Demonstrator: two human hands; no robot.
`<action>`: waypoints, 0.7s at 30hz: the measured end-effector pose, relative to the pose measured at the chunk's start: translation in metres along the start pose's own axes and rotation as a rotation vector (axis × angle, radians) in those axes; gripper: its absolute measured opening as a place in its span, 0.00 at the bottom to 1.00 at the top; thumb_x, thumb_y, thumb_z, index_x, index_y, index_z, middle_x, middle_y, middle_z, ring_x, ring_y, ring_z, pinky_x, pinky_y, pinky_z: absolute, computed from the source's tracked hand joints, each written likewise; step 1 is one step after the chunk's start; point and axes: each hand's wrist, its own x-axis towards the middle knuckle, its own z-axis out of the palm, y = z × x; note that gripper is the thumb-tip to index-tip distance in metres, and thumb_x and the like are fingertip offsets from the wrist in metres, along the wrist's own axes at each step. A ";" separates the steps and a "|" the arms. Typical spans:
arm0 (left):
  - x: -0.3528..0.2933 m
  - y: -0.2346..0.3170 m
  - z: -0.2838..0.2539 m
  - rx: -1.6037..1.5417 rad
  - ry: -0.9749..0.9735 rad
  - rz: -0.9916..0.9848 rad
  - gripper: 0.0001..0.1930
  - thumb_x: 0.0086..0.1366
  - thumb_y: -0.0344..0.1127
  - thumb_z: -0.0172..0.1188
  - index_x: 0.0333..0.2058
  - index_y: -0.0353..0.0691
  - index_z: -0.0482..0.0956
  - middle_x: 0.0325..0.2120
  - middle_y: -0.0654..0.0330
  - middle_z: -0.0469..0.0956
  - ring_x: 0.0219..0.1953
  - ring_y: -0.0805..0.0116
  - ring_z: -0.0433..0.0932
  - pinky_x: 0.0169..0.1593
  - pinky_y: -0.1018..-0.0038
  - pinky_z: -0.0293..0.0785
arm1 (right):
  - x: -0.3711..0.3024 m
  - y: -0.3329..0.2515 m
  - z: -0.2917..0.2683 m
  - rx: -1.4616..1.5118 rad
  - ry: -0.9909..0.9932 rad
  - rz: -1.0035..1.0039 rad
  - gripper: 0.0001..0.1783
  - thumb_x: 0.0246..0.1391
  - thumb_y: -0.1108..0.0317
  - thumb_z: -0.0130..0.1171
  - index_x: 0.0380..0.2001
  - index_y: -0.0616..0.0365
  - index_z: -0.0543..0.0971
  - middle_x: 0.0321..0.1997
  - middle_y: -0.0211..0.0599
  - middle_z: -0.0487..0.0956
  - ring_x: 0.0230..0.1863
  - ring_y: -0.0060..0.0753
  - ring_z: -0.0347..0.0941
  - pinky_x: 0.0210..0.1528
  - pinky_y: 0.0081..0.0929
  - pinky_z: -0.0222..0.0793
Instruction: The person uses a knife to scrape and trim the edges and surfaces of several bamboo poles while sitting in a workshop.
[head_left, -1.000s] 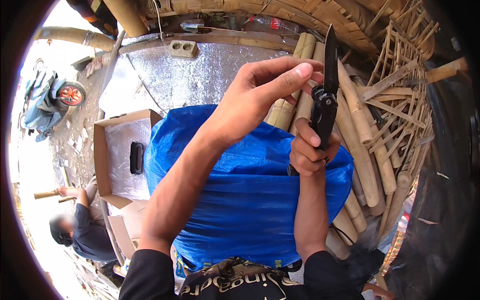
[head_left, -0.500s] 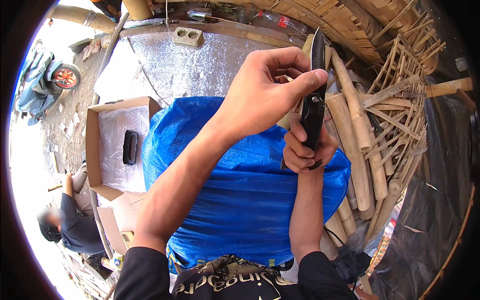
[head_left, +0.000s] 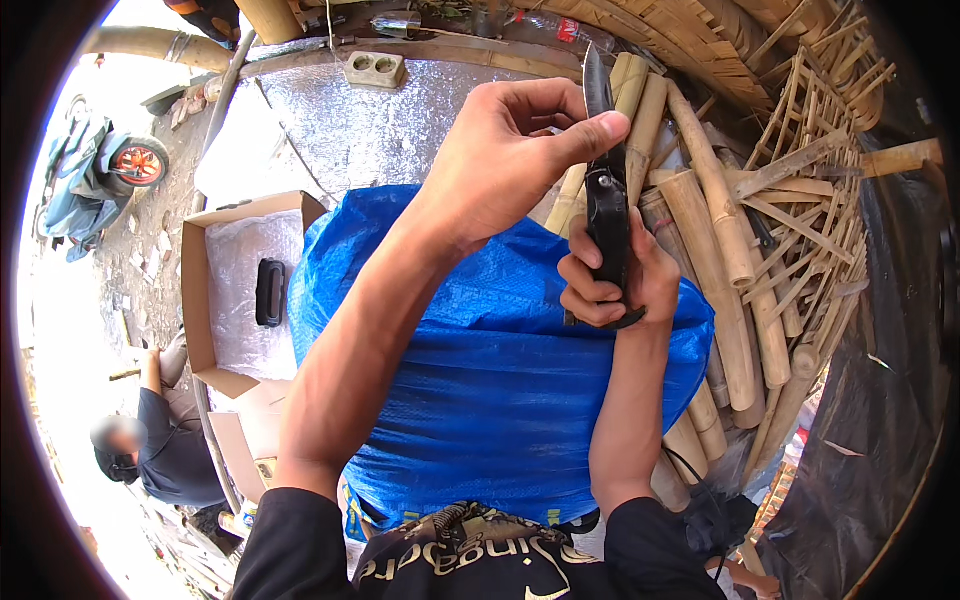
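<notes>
A folding knife (head_left: 610, 205) with a black handle is held upright, blade unfolded and tip up, above a blue plastic sheet (head_left: 460, 400) that covers my lap. My right hand (head_left: 650, 275) is wrapped round the lower part of the handle. Higher up, my left hand (head_left: 500, 150) pinches the blade close to the handle between thumb and fingers. The curled fingers hide part of the blade, and the right palm covers one side of the handle.
Left of the sheet stands an open cardboard box (head_left: 197, 300) with plastic lining and a black oblong piece (head_left: 270, 293). Bamboo poles (head_left: 712, 300) lie at the right. A power socket block (head_left: 375, 69) sits on the silvery mat (head_left: 440, 90). A person (head_left: 170, 440) crouches at the left.
Both hands and the knife appear slightly farther left. The grip on handle and blade stays much the same, while the whole scene has shifted a little with the head.
</notes>
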 end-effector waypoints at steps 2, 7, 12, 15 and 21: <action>0.000 0.002 0.001 0.029 -0.009 -0.021 0.14 0.66 0.43 0.69 0.27 0.39 0.82 0.26 0.69 0.79 0.34 0.82 0.72 0.43 0.79 0.67 | -0.002 0.001 -0.004 0.027 -0.018 -0.009 0.32 0.72 0.39 0.40 0.40 0.64 0.68 0.22 0.31 0.62 0.16 0.17 0.51 0.14 0.15 0.49; 0.001 0.000 0.000 0.054 -0.022 -0.041 0.13 0.66 0.43 0.69 0.31 0.38 0.84 0.28 0.68 0.80 0.35 0.82 0.73 0.44 0.78 0.68 | -0.006 -0.012 -0.012 -0.032 -0.159 0.065 0.30 0.73 0.42 0.40 0.40 0.65 0.68 0.26 0.32 0.63 0.19 0.18 0.52 0.14 0.16 0.49; 0.005 -0.005 -0.004 0.113 0.038 -0.063 0.27 0.63 0.53 0.70 0.47 0.32 0.84 0.38 0.54 0.84 0.43 0.70 0.80 0.53 0.73 0.72 | 0.002 -0.009 -0.010 -0.045 0.078 0.016 0.30 0.73 0.42 0.40 0.42 0.65 0.70 0.22 0.29 0.62 0.19 0.18 0.56 0.13 0.16 0.49; 0.017 -0.005 -0.023 0.633 0.169 -0.126 0.42 0.59 0.62 0.70 0.54 0.25 0.78 0.45 0.40 0.82 0.51 0.53 0.81 0.58 0.64 0.73 | 0.005 -0.018 -0.025 -0.116 0.363 -0.021 0.25 0.71 0.46 0.46 0.43 0.61 0.74 0.23 0.28 0.66 0.18 0.19 0.61 0.14 0.15 0.52; 0.014 -0.016 -0.034 0.851 0.201 -0.034 0.49 0.60 0.65 0.64 0.60 0.20 0.69 0.55 0.27 0.73 0.60 0.40 0.74 0.64 0.57 0.69 | 0.018 0.004 -0.058 -0.805 0.980 0.198 0.24 0.68 0.45 0.53 0.45 0.58 0.74 0.23 0.24 0.69 0.18 0.16 0.64 0.15 0.14 0.53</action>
